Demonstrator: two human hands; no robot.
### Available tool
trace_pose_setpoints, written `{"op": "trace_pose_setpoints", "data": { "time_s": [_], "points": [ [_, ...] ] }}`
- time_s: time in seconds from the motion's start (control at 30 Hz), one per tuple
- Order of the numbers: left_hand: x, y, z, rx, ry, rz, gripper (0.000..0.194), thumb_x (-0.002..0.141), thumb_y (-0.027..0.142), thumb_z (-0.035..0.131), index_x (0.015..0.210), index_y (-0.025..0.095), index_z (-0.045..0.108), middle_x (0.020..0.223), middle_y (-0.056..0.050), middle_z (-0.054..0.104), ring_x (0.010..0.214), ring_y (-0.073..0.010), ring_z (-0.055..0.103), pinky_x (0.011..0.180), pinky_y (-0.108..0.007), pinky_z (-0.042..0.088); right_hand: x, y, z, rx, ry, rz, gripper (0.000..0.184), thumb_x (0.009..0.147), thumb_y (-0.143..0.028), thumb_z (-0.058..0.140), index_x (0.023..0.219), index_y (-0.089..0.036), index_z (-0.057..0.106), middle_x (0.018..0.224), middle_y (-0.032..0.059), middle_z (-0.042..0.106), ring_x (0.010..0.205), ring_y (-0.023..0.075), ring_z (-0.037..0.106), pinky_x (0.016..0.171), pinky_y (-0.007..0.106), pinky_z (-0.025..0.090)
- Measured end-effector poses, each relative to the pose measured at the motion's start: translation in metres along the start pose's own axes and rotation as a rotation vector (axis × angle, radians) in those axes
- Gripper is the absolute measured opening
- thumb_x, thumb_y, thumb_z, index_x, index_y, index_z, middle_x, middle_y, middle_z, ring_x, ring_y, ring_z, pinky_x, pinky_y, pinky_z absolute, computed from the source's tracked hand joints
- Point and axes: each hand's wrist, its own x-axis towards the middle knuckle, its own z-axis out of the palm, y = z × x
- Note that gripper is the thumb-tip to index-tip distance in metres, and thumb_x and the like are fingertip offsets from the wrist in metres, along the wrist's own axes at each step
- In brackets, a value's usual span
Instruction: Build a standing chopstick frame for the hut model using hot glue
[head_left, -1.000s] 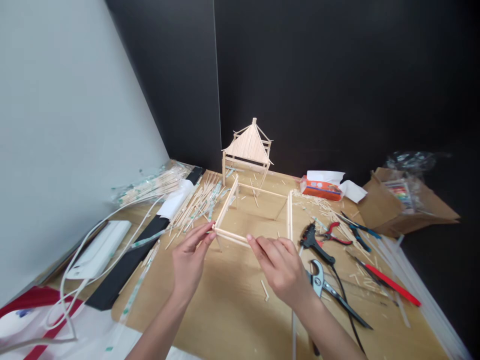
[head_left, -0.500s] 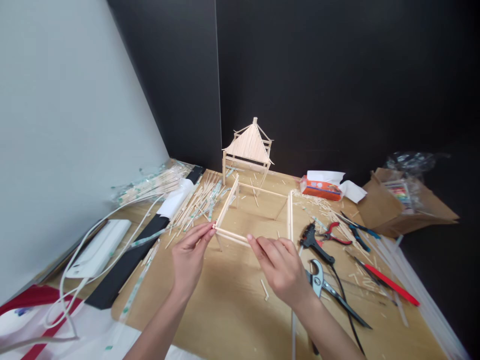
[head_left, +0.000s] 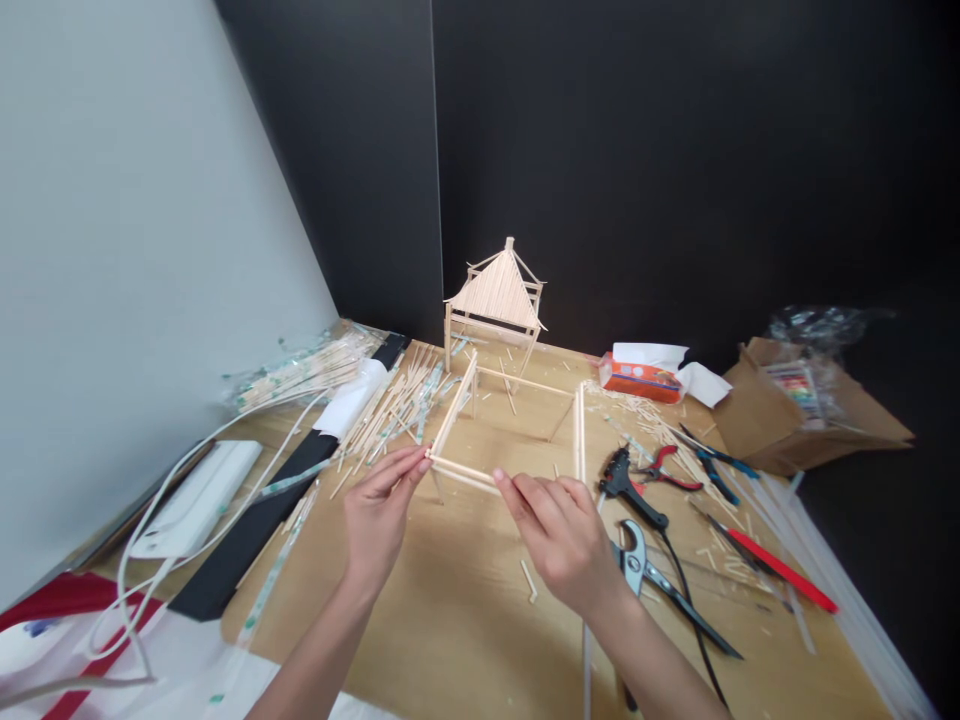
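A square frame of wooden sticks (head_left: 517,400) stands on short legs on the wooden table (head_left: 465,620). My left hand (head_left: 379,525) pinches the frame's near left corner with its fingertips. My right hand (head_left: 562,535) pinches the near rail of the same frame, further to the right. Both hands are closed on that near rail. Behind the frame stands a small stick hut with a pitched roof (head_left: 496,300).
Loose sticks (head_left: 390,405) lie in a heap at the left, with a white cable (head_left: 187,500) and a black strip (head_left: 255,520). To the right lie a black glue gun (head_left: 630,485), pliers (head_left: 652,575), red-handled cutters (head_left: 671,465), a tissue box (head_left: 641,375) and a cardboard box (head_left: 802,410).
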Motion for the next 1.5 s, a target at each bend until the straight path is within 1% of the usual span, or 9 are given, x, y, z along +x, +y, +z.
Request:
{"op": "trace_pose_setpoints", "data": {
  "time_s": [0.17, 0.23, 0.37, 0.5, 0.7, 0.9, 1.2, 1.37, 1.5],
  "points": [
    [0.0, 0.0, 0.0, -0.026, 0.007, -0.014, 0.016, 0.072, 0.028, 0.075, 0.087, 0.026, 0.077, 0.093, -0.004, 0.075, 0.093, -0.0223, 0.067, 0.087, -0.037, 0.053, -0.002, -0.002, 0.004, 0.015, -0.023, 0.034, 0.039, 0.095, -0.005, 0.035, 0.128, -0.006, 0.055, 0.101, 0.013, 0.067, 0.088, 0.019, 0.06, 0.077, 0.036, 0.039],
    [0.0, 0.0, 0.0, -0.022, -0.002, -0.014, 0.016, 0.072, 0.028, 0.075, 0.087, 0.026, 0.077, 0.093, -0.004, 0.075, 0.093, -0.0221, 0.067, 0.087, -0.036, 0.053, -0.002, -0.002, 0.005, 0.014, -0.017, 0.044, 0.039, 0.095, -0.005, 0.034, 0.128, -0.007, 0.056, 0.101, 0.0127, 0.068, 0.086, 0.0186, 0.059, 0.077, 0.035, 0.038],
    [0.001, -0.001, -0.001, -0.005, -0.016, 0.005, 0.015, 0.074, 0.027, 0.074, 0.089, 0.027, 0.077, 0.094, -0.003, 0.075, 0.094, -0.021, 0.067, 0.087, -0.035, 0.052, -0.001, -0.003, 0.005, 0.027, 0.008, 0.047, 0.037, 0.094, -0.003, 0.035, 0.125, -0.004, 0.057, 0.099, 0.0133, 0.068, 0.084, 0.0191, 0.057, 0.077, 0.035, 0.037],
    [0.002, -0.002, -0.002, 0.009, -0.031, 0.026, 0.015, 0.076, 0.027, 0.073, 0.09, 0.027, 0.077, 0.094, -0.003, 0.075, 0.094, -0.0206, 0.066, 0.088, -0.034, 0.052, -0.001, -0.004, 0.005, 0.023, 0.005, 0.056, 0.038, 0.094, -0.003, 0.035, 0.125, -0.005, 0.057, 0.1, 0.0133, 0.068, 0.085, 0.0191, 0.057, 0.078, 0.035, 0.037],
    [0.002, -0.001, -0.004, 0.033, -0.048, 0.053, 0.015, 0.077, 0.027, 0.072, 0.091, 0.028, 0.077, 0.095, -0.002, 0.075, 0.093, -0.0201, 0.066, 0.087, -0.033, 0.052, 0.001, -0.003, 0.004, 0.01, -0.001, 0.039, 0.038, 0.095, -0.003, 0.034, 0.124, -0.003, 0.057, 0.1, 0.0137, 0.067, 0.087, 0.0202, 0.056, 0.08, 0.036, 0.036],
    [0.002, -0.006, -0.005, 0.05, -0.049, 0.12, 0.016, 0.077, 0.028, 0.072, 0.092, 0.026, 0.076, 0.094, -0.003, 0.075, 0.089, -0.0189, 0.068, 0.081, -0.032, 0.055, 0.0, -0.005, 0.007, 0.016, 0.005, 0.051, 0.038, 0.095, -0.003, 0.033, 0.125, -0.003, 0.057, 0.1, 0.0133, 0.067, 0.085, 0.0199, 0.056, 0.08, 0.036, 0.036],
    [0.002, -0.006, -0.006, 0.075, -0.056, 0.125, 0.016, 0.078, 0.027, 0.071, 0.093, 0.026, 0.076, 0.095, -0.002, 0.074, 0.091, -0.018, 0.068, 0.081, -0.03, 0.055, -0.004, -0.008, 0.01, 0.046, 0.016, 0.09, 0.037, 0.096, -0.003, 0.033, 0.126, -0.004, 0.056, 0.101, 0.0129, 0.068, 0.087, 0.0198, 0.056, 0.082, 0.037, 0.036],
    [0.002, -0.005, -0.006, 0.09, -0.043, 0.107, 0.016, 0.077, 0.03, 0.072, 0.091, 0.025, 0.077, 0.095, -0.003, 0.075, 0.092, -0.0197, 0.068, 0.084, -0.033, 0.055, -0.002, -0.009, 0.011, 0.045, 0.028, 0.099, 0.035, 0.097, -0.005, 0.035, 0.124, -0.003, 0.056, 0.1, 0.013, 0.068, 0.087, 0.0195, 0.056, 0.08, 0.037, 0.036],
    [0.004, -0.004, -0.007, 0.135, -0.006, 0.083, 0.017, 0.074, 0.033, 0.073, 0.087, 0.023, 0.076, 0.095, -0.004, 0.075, 0.092, -0.0206, 0.068, 0.089, -0.036, 0.054, -0.001, -0.014, 0.015, 0.038, 0.045, 0.15, 0.032, 0.098, -0.008, 0.039, 0.124, -0.007, 0.057, 0.1, 0.0109, 0.069, 0.088, 0.0177, 0.058, 0.08, 0.036, 0.036]
  ]
}}
